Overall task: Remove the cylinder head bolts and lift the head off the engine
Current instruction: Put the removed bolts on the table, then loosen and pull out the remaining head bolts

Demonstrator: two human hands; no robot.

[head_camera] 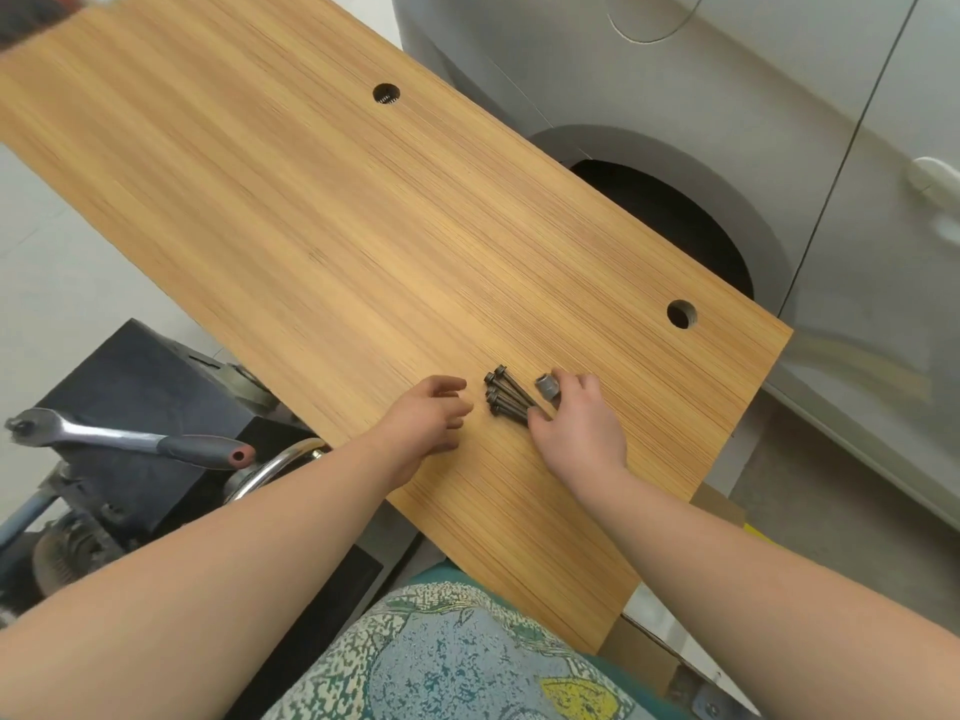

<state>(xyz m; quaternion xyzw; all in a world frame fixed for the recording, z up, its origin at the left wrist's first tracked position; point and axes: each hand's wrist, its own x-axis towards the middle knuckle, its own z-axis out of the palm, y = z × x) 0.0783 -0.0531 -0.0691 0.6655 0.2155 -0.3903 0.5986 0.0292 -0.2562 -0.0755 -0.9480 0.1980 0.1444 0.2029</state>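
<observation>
Wooden bench [322, 210] beside car: head bolts [506, 400] out, bundled near bench's front edge.
R hand [576, 423] pinched socket [546, 388] just right of bolts; L hand [428, 415] slack, empty, left of them. Next, prob.: lift head off engine [130, 407].

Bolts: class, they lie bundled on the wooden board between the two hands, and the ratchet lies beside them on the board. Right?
Not quite. The bolts do lie on the wooden board between the hands, but the head view shows the ratchet off the board, on the black block to the left.
</observation>
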